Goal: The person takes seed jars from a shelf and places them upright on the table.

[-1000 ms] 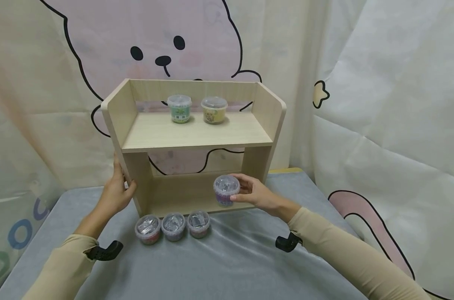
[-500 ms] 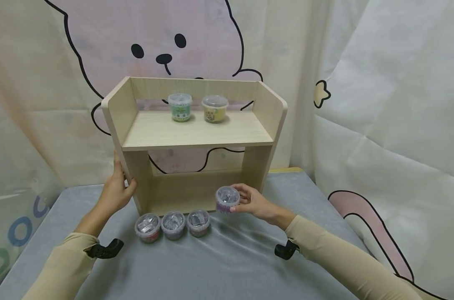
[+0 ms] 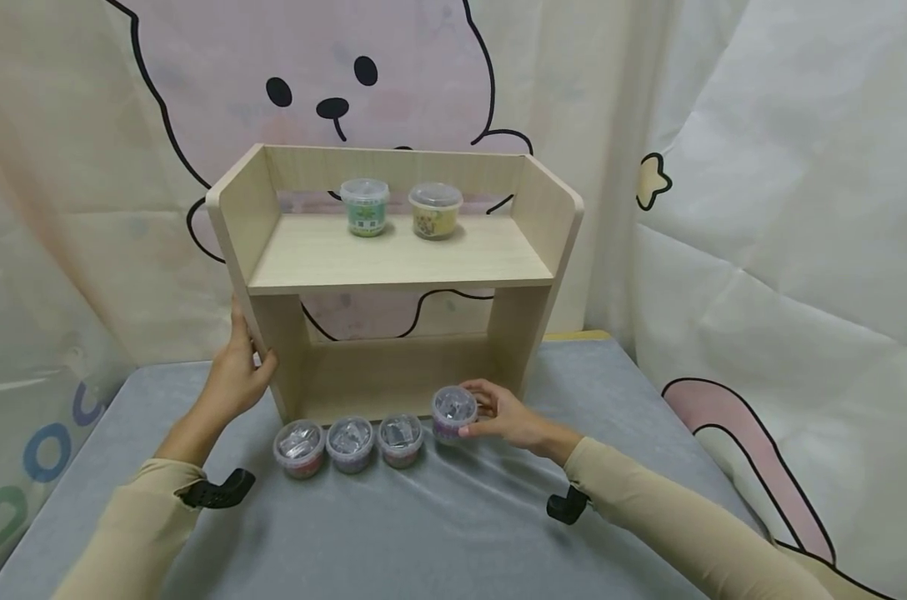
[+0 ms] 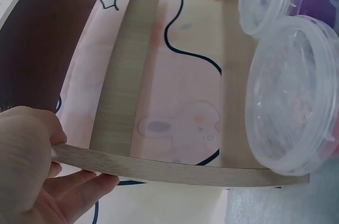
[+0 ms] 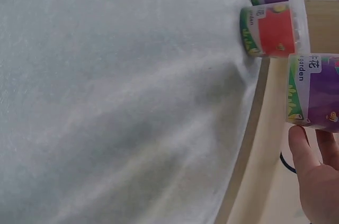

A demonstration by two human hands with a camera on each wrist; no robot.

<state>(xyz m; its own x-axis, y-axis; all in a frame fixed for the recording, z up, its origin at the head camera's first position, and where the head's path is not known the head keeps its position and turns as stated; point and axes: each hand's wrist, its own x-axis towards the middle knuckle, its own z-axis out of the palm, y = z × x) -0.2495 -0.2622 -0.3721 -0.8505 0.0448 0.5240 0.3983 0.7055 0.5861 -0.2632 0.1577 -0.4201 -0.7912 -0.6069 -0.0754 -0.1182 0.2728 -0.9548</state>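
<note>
A pale wooden two-tier shelf (image 3: 393, 258) stands on the table. My left hand (image 3: 236, 379) grips its left side panel; in the left wrist view, the thumb (image 4: 45, 121) and fingers lie on opposite sides of the panel's edge. My right hand (image 3: 509, 423) holds a clear-lidded plastic tub with a purple label (image 5: 318, 91) by its right side, thumb and fingers around it. That tub is at the right end of a row of similar tubs: a red one (image 3: 299, 450), a purple one (image 3: 350, 446) and another red one (image 5: 273, 30), along the shelf's front edge.
On the upper tier stand a green-labelled tub (image 3: 365, 210) and a yellow-labelled tub (image 3: 434, 213). A grey-blue cloth (image 3: 423, 533) covers the table. Printed curtains (image 3: 761, 208) hang behind and at the sides.
My right hand has brought the purple tub down and toward me, from before the lower tier to the row's right end. The left hand keeps its grip on the panel.
</note>
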